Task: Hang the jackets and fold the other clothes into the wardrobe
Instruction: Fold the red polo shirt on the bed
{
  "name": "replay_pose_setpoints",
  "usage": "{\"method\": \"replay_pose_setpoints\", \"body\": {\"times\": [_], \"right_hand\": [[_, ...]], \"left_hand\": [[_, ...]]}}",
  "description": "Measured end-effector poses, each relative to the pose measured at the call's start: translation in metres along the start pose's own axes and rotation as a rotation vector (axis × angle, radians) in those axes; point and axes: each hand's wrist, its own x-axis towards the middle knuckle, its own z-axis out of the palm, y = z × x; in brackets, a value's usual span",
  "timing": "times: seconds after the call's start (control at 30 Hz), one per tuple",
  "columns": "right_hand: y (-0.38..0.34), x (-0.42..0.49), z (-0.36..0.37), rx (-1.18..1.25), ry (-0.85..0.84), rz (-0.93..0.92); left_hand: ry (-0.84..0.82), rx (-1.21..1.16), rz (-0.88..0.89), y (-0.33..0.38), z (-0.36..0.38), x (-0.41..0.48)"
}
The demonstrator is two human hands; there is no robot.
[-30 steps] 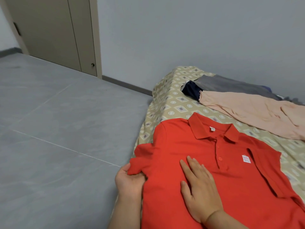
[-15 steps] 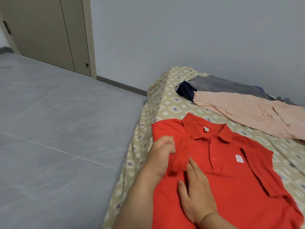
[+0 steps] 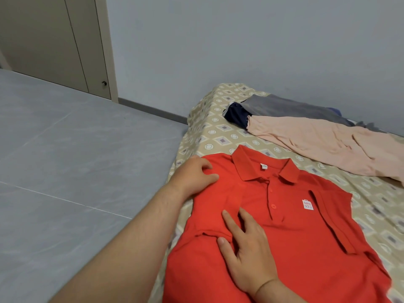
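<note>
A red polo shirt (image 3: 290, 232) lies face up on the bed (image 3: 209, 136), collar toward the wall, with both sleeves folded in over the chest. My left hand (image 3: 195, 176) rests at the shirt's left shoulder, fingers bent and pinching the red fabric at the fold. My right hand (image 3: 247, 252) lies flat with straight fingers on the folded-in left sleeve, pressing it down. A peach garment (image 3: 328, 145) lies farther back on the bed, with a grey garment (image 3: 284, 107) and a dark blue one (image 3: 235, 115) behind it.
The bed has a beige patterned sheet and its left edge drops to a grey tiled floor (image 3: 72, 171). A beige door (image 3: 54, 40) stands at the back left. A plain grey wall (image 3: 240, 40) runs behind the bed.
My left hand carried the shirt's left sleeve from the bed edge in over the chest, then moved up to the shoulder. My right hand stayed flat on the shirt.
</note>
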Motion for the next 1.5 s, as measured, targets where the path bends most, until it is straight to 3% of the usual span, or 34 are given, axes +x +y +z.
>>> {"method": "replay_pose_setpoints", "body": {"times": [0.13,0.27,0.33,0.43,0.6,0.77,1.03,1.17,1.5], "right_hand": [[0.001,0.000,0.000,-0.031,0.020,-0.009],[0.003,0.002,0.002,-0.040,0.001,0.006],[0.003,0.001,0.003,-0.041,-0.002,0.016],[0.003,0.002,0.002,-0.030,-0.029,0.040],[0.001,0.002,0.000,-0.031,-0.039,0.039],[0.001,-0.001,0.000,-0.003,0.081,-0.005],[0.003,-0.003,0.001,-0.093,0.159,-0.236],[0.001,-0.001,0.000,-0.150,0.112,-0.239],[0.003,-0.005,0.001,-0.019,0.196,-0.196]], "left_hand": [[-0.056,0.193,0.083,0.001,-0.004,0.020],[0.346,0.178,-0.003,0.000,0.005,0.025],[0.339,0.178,-0.031,-0.004,0.014,0.019],[0.313,0.025,-0.071,-0.003,0.019,0.004],[0.447,-0.225,-0.118,0.013,0.026,-0.085],[0.315,0.001,-0.020,0.007,0.044,-0.157],[0.348,0.058,0.083,-0.005,0.048,-0.155],[0.347,0.077,0.101,-0.003,0.048,-0.154],[0.308,0.091,0.010,0.001,0.046,-0.154]]}}
